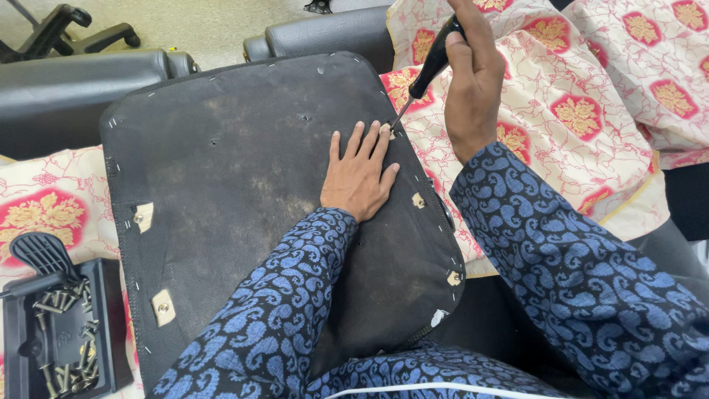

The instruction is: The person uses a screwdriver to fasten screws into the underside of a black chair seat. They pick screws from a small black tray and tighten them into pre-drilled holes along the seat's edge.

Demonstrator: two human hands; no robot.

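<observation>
An upturned chair seat (221, 185), covered underneath in black fabric stapled round the rim, lies across my lap. My left hand (360, 174) rests flat on it near its right edge, fingers spread. My right hand (470, 77) is shut on a screwdriver (432, 63) with a black handle. The thin shaft slants down-left and its tip meets the seat's edge just beside my left fingertips. Small metal plates with screw holes (163, 307) show through cuts in the fabric.
A black tray (111, 325) holding several loose screws and a black plastic part (40, 255) sits at the lower left. Cream cloth with red and gold flowers (591, 96) covers the surface to the right. Black chair arms (74, 81) lie behind the seat.
</observation>
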